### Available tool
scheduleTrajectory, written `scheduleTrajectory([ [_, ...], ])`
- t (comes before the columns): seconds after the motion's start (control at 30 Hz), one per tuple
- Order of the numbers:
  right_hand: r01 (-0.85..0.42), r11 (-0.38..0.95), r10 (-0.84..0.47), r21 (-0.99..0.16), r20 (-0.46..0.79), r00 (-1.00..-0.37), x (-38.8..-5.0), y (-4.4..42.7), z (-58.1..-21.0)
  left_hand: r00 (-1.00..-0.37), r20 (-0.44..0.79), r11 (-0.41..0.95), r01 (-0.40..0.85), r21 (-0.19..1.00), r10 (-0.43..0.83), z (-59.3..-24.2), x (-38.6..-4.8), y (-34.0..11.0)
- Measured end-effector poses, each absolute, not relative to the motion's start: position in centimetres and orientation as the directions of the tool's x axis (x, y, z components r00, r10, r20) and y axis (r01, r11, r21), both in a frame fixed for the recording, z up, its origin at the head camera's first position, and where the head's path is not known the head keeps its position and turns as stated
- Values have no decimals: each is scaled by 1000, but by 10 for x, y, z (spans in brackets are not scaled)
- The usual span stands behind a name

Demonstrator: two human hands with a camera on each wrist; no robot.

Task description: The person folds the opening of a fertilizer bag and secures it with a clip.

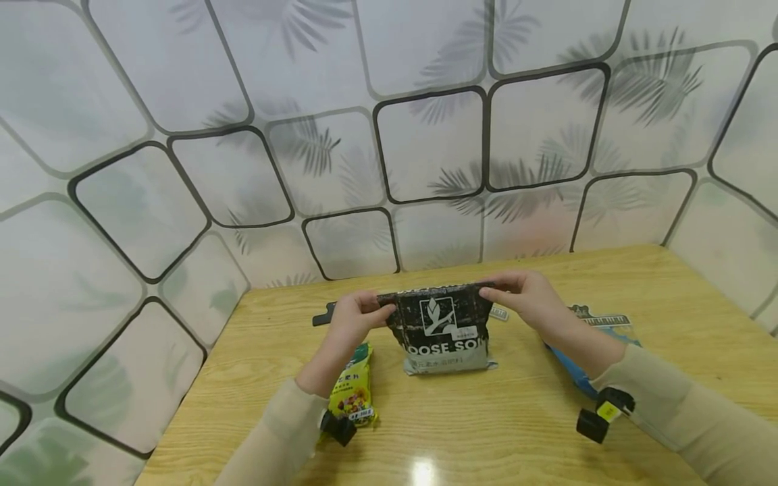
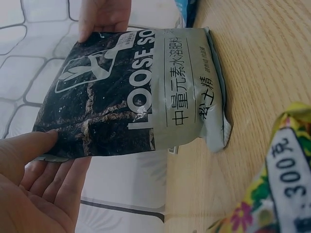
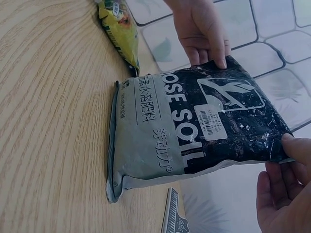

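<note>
A black and grey plastic bag of fertilizer (image 1: 446, 347) printed "LOOSE SOIL" stands upright at the middle of the table, front toward me. My left hand (image 1: 352, 320) pinches its upper left corner, thumb in front and fingers behind. At the upper right corner, my right hand (image 1: 531, 300) grips the bag the same way. In the right wrist view a white barcode label (image 3: 210, 122) shows on the bag's front. The grey bottom edge is at the tabletop; whether it bears weight there I cannot tell.
A yellow printed bag (image 1: 355, 388) lies beside my left forearm. Under my right forearm is a partly hidden blue bag (image 1: 574, 371). Flat dark pieces, one with a piano-key pattern (image 1: 610, 319), lie toward the back of the wooden table (image 1: 486, 432). A patterned curtain (image 1: 340, 169) hangs behind.
</note>
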State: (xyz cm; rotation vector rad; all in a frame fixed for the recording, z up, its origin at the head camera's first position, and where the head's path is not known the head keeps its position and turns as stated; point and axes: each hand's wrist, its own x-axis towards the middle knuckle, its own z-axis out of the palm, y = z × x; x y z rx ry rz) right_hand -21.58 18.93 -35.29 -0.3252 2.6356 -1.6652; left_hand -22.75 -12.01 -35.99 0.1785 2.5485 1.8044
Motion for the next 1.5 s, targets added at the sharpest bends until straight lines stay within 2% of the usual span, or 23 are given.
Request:
scheduleTrajectory([
  [0.93, -173, 379, -153, -909, 123, -981, -217, 189, -355, -980, 158, 363, 192, 912, 122, -366, -226, -120],
  [1.5, -158, 344, -201, -926, 91, -975, -215, 197, -354, -977, 171, 370, 207, 906, 129, -367, -225, -119],
])
